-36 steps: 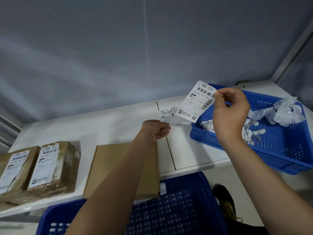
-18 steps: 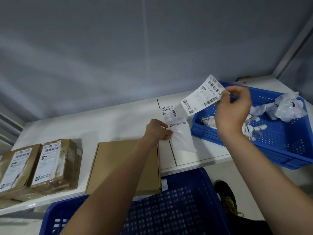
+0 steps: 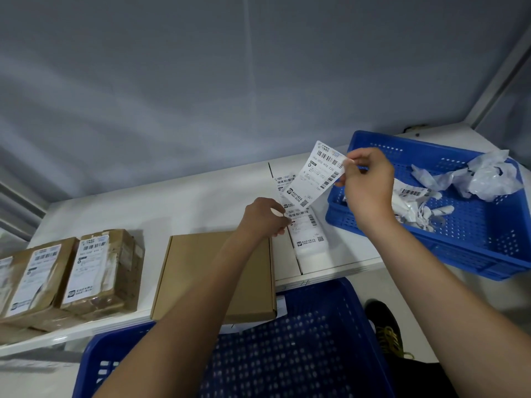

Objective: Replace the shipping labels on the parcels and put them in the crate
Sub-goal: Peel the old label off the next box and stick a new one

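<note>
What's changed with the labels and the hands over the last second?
The right hand has peeled the shipping label up and off the label strip, which the left hand pinches and has drawn out toward the person along the table. The plain parcel, the labelled parcels and both blue crates stayed put.

Label in my right hand: thin paper, slightly glossy. Flat box: matt brown cardboard, smooth. Two parcels: cardboard under shiny wrinkled tape. Crates: perforated blue plastic. Table: smooth white.
</note>
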